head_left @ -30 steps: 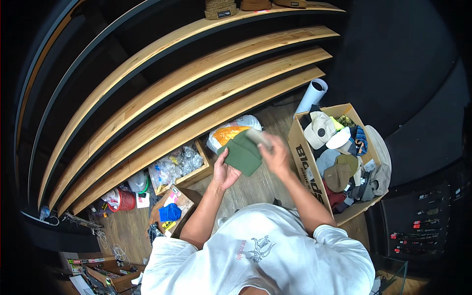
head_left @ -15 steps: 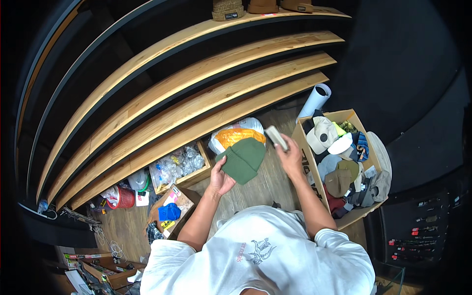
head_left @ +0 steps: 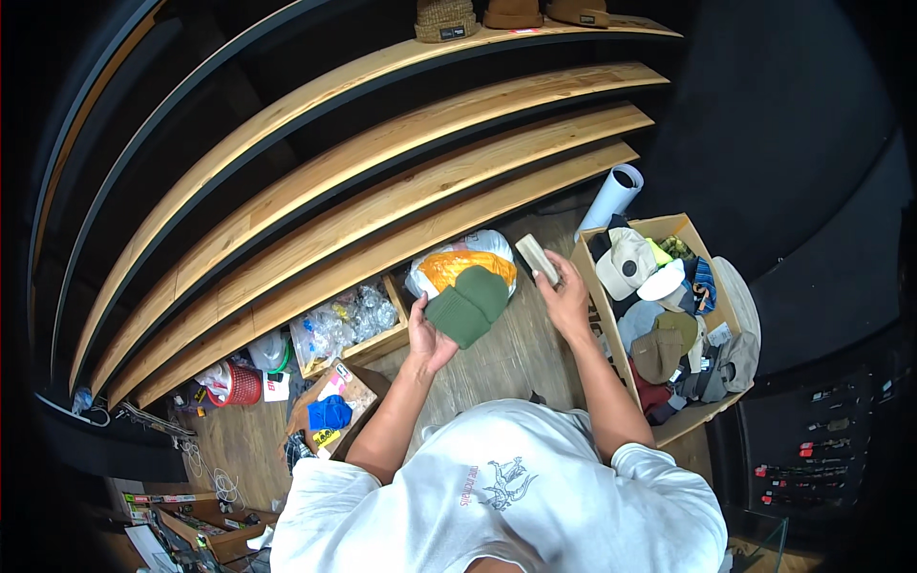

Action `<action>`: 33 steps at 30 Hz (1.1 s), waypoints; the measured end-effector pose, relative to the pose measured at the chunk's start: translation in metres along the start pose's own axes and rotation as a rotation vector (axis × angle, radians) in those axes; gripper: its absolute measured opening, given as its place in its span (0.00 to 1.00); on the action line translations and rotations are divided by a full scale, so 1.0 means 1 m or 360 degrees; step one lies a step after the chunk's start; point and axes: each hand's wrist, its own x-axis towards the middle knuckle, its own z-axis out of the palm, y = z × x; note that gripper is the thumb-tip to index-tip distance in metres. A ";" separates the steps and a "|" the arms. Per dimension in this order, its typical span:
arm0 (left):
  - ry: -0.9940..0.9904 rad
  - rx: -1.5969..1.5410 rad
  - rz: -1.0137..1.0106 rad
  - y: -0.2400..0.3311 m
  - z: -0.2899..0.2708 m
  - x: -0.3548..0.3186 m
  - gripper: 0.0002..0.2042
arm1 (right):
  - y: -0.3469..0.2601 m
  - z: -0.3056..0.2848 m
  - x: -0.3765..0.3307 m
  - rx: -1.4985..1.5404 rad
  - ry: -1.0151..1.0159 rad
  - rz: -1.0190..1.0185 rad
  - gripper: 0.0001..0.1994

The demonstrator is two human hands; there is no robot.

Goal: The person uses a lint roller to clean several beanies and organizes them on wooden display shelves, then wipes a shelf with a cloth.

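Observation:
A dark green knit beanie [head_left: 468, 307] is held out in front of me, its wide cuff turned toward my left hand [head_left: 429, 336]. The fingers of that hand grip its left edge, partly hidden beneath it. In my right hand [head_left: 567, 298] is a pale, oblong wooden-looking block [head_left: 537, 256], pinched between thumb and fingers; its underside is out of sight. It is held apart from the beanie, to the right. Behind the beanie lies an orange and white plastic bag [head_left: 458, 267] on the floor.
To the right stands a cardboard box [head_left: 611, 329] full of caps and hats [head_left: 659, 355]. A white paper roll [head_left: 611, 199] leans behind it. Long wooden shelves [head_left: 401, 119] curve across the back, with brown hats [head_left: 511, 13] on one. Left are a crate of clear plastic wrappers [head_left: 355, 315] and a red basket [head_left: 244, 384].
The beanie has turned and tilted in my left hand, so its cuff shows more toward me. My right hand has rotated the pale block slightly, so more of its broad face shows.

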 end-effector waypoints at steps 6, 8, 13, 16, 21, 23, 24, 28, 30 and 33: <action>0.0151 0.0224 -0.0098 0.001 -0.005 0.010 0.30 | -0.041 0.015 -0.016 0.0037 -0.0195 -0.0279 0.21; 0.0102 0.0174 -0.0028 -0.002 -0.014 0.009 0.27 | -0.063 0.027 -0.040 0.0072 -0.0372 -0.0476 0.20; -0.0064 0.0154 -0.0104 -0.002 0.010 0.005 0.27 | -0.009 0.032 -0.042 -0.0081 -0.0115 -0.0376 0.18; -0.0008 0.0188 -0.0068 -0.004 0.008 0.002 0.27 | -0.007 0.017 -0.022 -0.0182 0.0044 -0.0292 0.18; -0.0027 0.0239 -0.0089 -0.009 -0.001 -0.001 0.27 | -0.028 0.033 -0.041 0.0049 -0.0478 -0.0499 0.20; -0.0046 0.0258 -0.0152 -0.010 0.006 -0.005 0.27 | -0.008 0.027 -0.028 -0.0162 -0.0172 -0.0215 0.20; -0.0015 0.0280 -0.0160 -0.011 0.008 -0.005 0.27 | 0.018 0.023 -0.019 -0.0288 0.0036 -0.0284 0.19; 0.0036 0.0297 -0.0121 -0.012 -0.006 -0.007 0.27 | -0.019 0.033 -0.041 0.0029 -0.0287 -0.0407 0.20; -0.0067 0.0267 -0.0070 -0.013 -0.016 -0.008 0.26 | -0.034 0.043 -0.054 0.0076 -0.0569 -0.0516 0.20; 0.0072 0.0470 -0.0098 -0.011 0.000 -0.007 0.27 | 0.021 0.034 -0.030 -0.0234 -0.0085 -0.0251 0.19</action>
